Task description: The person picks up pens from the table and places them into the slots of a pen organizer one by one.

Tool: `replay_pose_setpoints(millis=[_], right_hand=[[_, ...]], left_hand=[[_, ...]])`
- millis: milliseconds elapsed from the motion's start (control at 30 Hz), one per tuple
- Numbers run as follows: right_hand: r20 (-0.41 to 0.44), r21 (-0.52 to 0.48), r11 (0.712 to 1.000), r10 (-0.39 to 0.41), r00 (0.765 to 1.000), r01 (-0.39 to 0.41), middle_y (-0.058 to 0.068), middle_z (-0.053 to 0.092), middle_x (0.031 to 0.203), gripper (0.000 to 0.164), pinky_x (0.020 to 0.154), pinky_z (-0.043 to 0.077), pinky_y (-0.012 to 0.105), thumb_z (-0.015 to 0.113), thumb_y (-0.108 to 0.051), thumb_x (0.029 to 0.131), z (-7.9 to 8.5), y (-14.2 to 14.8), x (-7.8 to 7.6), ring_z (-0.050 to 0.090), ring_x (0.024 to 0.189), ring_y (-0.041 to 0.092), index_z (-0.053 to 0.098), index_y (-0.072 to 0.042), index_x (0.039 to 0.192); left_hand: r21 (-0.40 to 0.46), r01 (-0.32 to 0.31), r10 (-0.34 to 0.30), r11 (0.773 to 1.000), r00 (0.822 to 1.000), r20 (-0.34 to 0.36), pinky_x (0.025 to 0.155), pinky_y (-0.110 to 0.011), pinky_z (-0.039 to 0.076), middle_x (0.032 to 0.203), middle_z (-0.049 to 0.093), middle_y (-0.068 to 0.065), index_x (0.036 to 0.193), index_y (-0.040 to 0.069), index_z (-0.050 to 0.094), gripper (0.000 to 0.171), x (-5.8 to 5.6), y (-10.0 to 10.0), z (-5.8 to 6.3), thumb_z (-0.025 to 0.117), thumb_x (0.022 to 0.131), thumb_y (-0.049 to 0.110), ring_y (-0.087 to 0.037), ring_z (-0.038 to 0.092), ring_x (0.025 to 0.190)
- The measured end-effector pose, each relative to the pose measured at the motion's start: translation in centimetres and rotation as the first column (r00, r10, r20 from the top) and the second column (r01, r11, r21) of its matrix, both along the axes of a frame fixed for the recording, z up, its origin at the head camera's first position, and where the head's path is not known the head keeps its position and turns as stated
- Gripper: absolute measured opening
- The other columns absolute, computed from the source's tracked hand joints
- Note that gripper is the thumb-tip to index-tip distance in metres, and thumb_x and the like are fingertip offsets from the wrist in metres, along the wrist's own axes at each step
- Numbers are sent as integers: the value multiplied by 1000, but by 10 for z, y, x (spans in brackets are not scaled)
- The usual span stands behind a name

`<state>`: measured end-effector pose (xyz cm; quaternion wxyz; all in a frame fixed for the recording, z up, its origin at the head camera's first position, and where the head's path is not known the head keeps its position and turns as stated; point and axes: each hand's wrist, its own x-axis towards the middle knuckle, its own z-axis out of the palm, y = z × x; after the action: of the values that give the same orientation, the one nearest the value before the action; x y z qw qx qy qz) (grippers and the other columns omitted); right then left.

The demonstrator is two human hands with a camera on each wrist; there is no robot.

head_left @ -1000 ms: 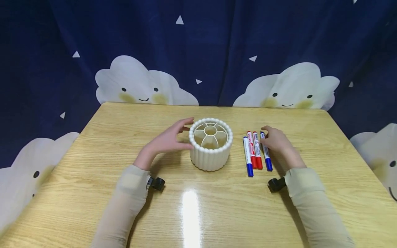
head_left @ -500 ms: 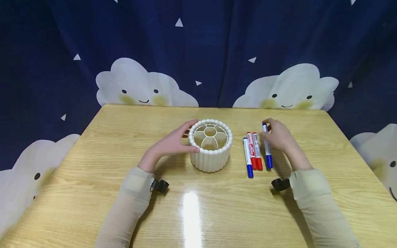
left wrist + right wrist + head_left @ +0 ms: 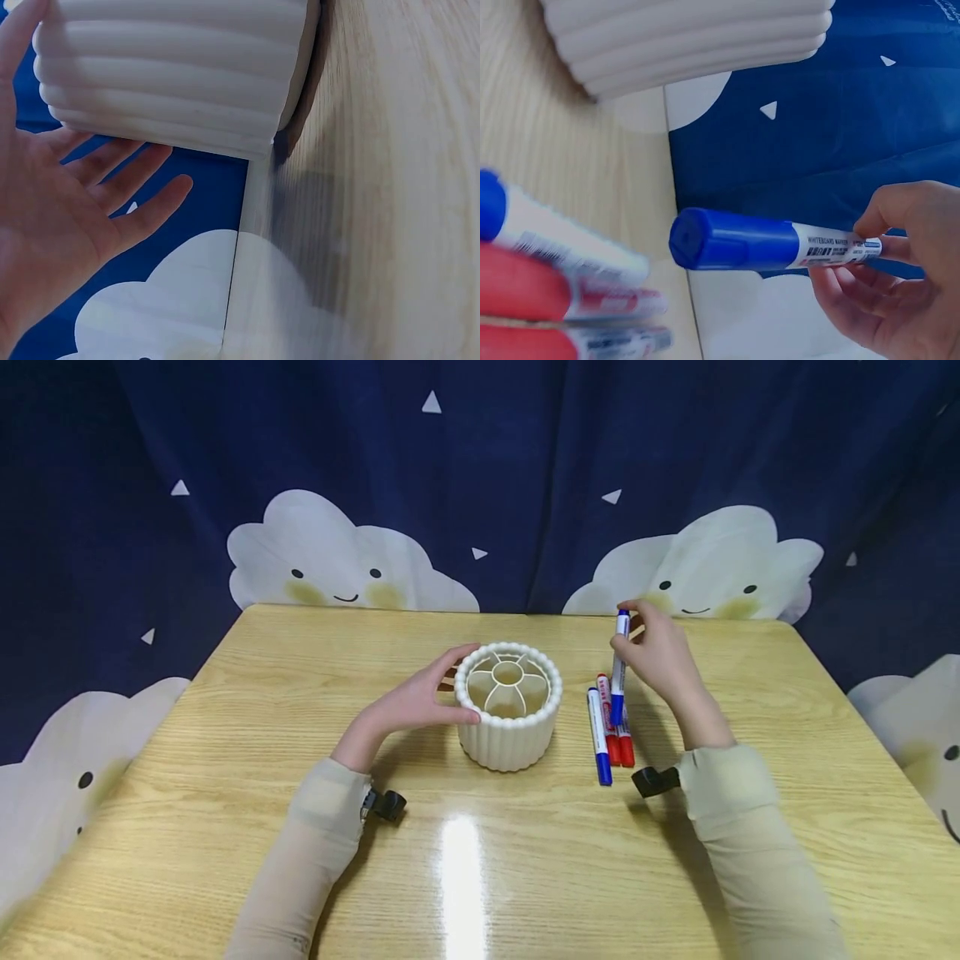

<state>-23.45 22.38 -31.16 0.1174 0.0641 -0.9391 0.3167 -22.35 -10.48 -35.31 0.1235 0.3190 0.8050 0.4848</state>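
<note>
A cream pen holder (image 3: pixel 508 743) with a beaded rim, fluted wall and petal-like compartments stands on the table. My left hand (image 3: pixel 416 700) steadies it from the left, thumb at the near rim and fingers round the far left side. Raised above the table, my right hand (image 3: pixel 660 652) pinches a blue whiteboard marker (image 3: pixel 618 672) near its upper end, blue cap pointing down. In the right wrist view the cap of this whiteboard marker (image 3: pixel 735 240) faces the camera. Below it lie another blue marker (image 3: pixel 599 735) and two red markers (image 3: pixel 613 747) (image 3: pixel 627 752), partly covered by the raised one.
The wooden table (image 3: pixel 337 643) ends at a dark blue curtain (image 3: pixel 510 485) printed with smiling clouds. A bright light reflection shows on the tabletop in front of the holder. Black wrist cameras (image 3: pixel 386 806) (image 3: pixel 656 782) sit on both cuffs.
My right hand has picked up the rightmost blue marker and moved it up and to the left, over the red ones. My left hand has closed in on the pen holder's rim.
</note>
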Motion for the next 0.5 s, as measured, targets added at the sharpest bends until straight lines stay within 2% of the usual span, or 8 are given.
replay_pose_setpoints(millis=[500], right_hand=[[-131, -61, 998, -31, 991, 23, 14, 54, 100, 44, 64, 46, 33, 50, -15, 82, 26, -24, -5, 56, 80, 24, 48, -6, 125]], left_hand=[[30, 18, -19, 999, 999, 26, 98, -42, 38, 136, 38, -10, 144, 18, 20, 93, 1, 0, 0, 77, 72, 29, -25, 40, 120]])
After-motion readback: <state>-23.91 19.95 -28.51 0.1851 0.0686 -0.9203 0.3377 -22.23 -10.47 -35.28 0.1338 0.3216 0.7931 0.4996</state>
